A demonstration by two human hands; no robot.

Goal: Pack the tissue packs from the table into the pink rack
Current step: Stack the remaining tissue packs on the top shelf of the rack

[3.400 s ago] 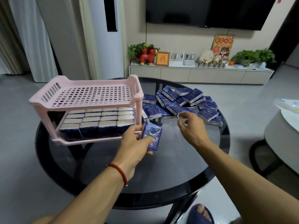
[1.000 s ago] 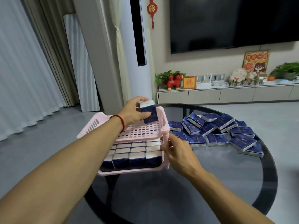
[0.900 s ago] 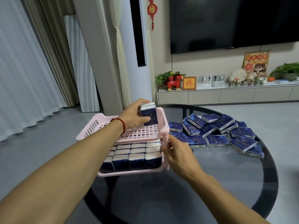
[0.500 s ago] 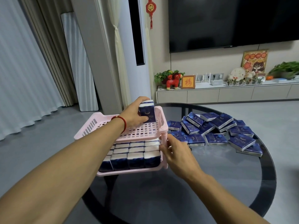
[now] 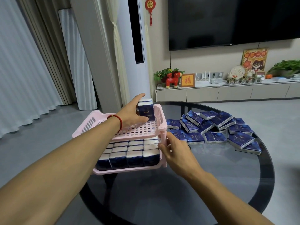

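Room: grey floor, pale curtains at your left, a dark wall screen above a low white cabinet carrying plants and ornaments. Desk: round, dark glass, bearing the pink rack at its left part and a loose heap of blue tissue packs to the rack's right. Rack, lower tier: filled with rows of upright packs. Rack, upper tier: one pack standing on end in the far right corner. Change from half a second ago: little; that pack sits at much the same corner, your right hand at the same post. Left hand: reaching across the upper tier, thumb and fingers grasping the standing pack; red cord on the wrist. Right hand: fingers curled about the rack's near right post.
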